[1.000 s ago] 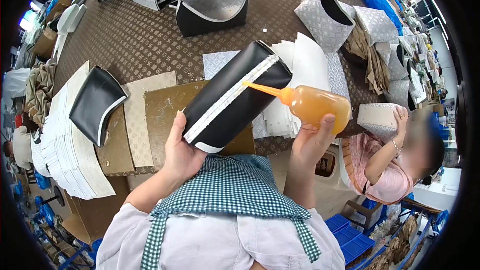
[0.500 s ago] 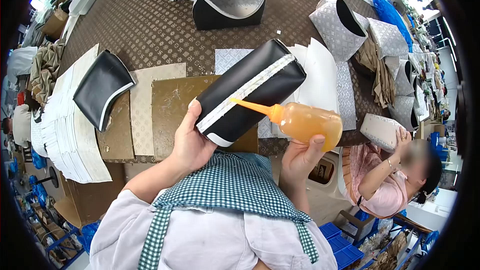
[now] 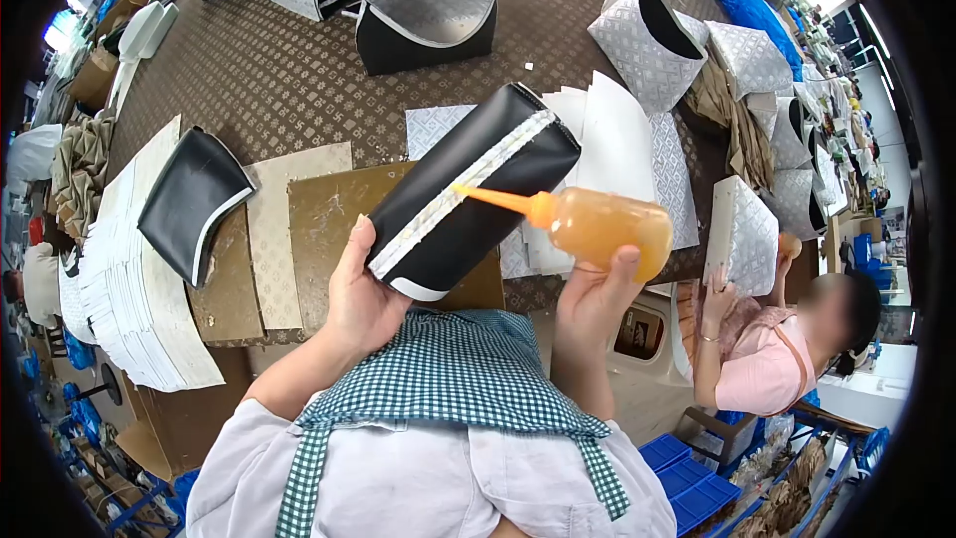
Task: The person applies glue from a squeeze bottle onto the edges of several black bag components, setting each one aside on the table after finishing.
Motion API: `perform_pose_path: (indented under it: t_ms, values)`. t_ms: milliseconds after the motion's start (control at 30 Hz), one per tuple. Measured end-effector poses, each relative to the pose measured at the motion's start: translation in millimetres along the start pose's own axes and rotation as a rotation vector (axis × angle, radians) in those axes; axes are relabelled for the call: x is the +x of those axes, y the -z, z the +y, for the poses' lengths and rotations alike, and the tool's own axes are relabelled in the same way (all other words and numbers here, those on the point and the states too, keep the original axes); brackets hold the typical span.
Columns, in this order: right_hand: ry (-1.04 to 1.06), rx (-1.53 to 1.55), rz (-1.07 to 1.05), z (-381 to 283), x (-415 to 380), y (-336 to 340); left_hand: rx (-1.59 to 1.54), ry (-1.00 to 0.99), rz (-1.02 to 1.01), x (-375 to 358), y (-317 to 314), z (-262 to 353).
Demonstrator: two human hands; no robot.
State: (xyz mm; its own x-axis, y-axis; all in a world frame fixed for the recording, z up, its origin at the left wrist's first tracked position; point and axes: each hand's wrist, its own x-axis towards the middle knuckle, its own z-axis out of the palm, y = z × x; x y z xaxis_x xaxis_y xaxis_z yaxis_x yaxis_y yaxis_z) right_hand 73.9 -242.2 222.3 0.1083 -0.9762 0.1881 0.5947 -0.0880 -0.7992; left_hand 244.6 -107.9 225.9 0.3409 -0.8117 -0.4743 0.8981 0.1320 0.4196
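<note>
My left hand (image 3: 360, 301) grips the lower left end of a black leather case (image 3: 428, 174), thumb on top. The case is held tilted, and a whitish strip with rough edges runs along its upper face. In my right hand (image 3: 595, 314) is a squeeze bottle (image 3: 609, 229) of amber liquid, lying almost level. Its orange nozzle points left, with the tip right at the whitish strip. Part of the bottle's underside is hidden by my fingers.
A black leather piece with white edging (image 3: 194, 207) lies left on a stack of white sheets (image 3: 124, 269). A brown board (image 3: 324, 239) is under the case. Open pouches (image 3: 428, 20) stand farther back. At right, a person (image 3: 762, 349) holds a patterned grey piece (image 3: 745, 234).
The view has shifted slightly, so most things appear farther left. The nozzle tip sits a little higher across the strip. The person at right has lowered their arms and turned the grey piece upright.
</note>
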Motion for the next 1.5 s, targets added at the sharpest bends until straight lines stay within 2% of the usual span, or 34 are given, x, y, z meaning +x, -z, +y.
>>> perform_pose_path:
  t_ms: [167, 267, 500, 633, 733, 800, 867, 967, 1133, 1167, 1200, 1233, 1267, 1300, 1333, 1367, 1400, 1433, 1467, 1500]
  values:
    - [0.181, -0.020, 0.100, 0, 42, 18, -0.021, 0.003, -0.052, 0, 2, 1]
    - [0.228, -0.080, 0.250, 10, 53, 19, -0.031, 0.021, -0.042, -2, 1, 3]
    - [0.025, -0.006, 0.049, 4, 28, 9, -0.023, -0.014, -0.018, -3, -1, 3]
    - [0.084, -0.044, 0.069, 12, 15, 6, -0.037, 0.012, -0.077, -1, -2, 3]
    - [0.030, -0.072, 0.055, 12, 13, 13, -0.019, -0.067, -0.103, 0, -3, 6]
    - [0.068, -0.114, -0.041, 11, 3, -5, 0.022, -0.183, 0.013, 6, 3, 15]
    - [0.034, -0.082, -0.067, 11, -5, -9, 0.002, -0.197, 0.076, 10, 11, 33]
    - [0.012, -0.015, -0.044, 6, -3, -12, 0.298, -0.375, 0.177, 9, 17, 71]
    - [-0.035, 0.107, 0.024, 17, 26, 36, 0.611, -0.605, 0.089, 16, 25, 162]
    - [-0.039, 0.135, 0.036, 18, 28, 40, 0.660, -0.662, 0.127, 9, 21, 179]
    - [-0.041, 0.152, 0.024, 18, 28, 37, 0.778, -0.783, 0.273, -4, 14, 191]
    - [-0.043, 0.167, 0.015, 19, 30, 31, 0.873, -0.783, 0.277, -18, 18, 210]
    - [-0.041, 0.178, 0.007, 19, 31, 25, 0.868, -0.906, 0.368, -26, 32, 225]
    - [-0.054, 0.195, -0.003, 18, 32, 17, 0.948, -0.896, 0.303, -49, 38, 239]
    - [-0.059, 0.210, -0.010, 18, 33, 6, 1.013, -0.785, 0.213, -66, 77, 273]
    - [-0.061, 0.225, -0.014, 18, 34, -2, 1.040, -0.905, 0.306, -80, 92, 280]
    - [-0.077, 0.203, -0.051, 18, 36, -6, 1.103, -0.904, 0.353, -95, 130, 302]
    - [-0.076, 0.200, -0.034, 20, 38, -10, 1.190, -0.833, 0.449, -112, 160, 315]
    - [-0.079, 0.200, -0.020, 22, 41, -12, 1.296, -0.870, 0.691, -124, 215, 329]
    - [-0.088, 0.209, -0.036, 25, 45, -10, 1.351, -0.826, 0.938, -132, 271, 343]
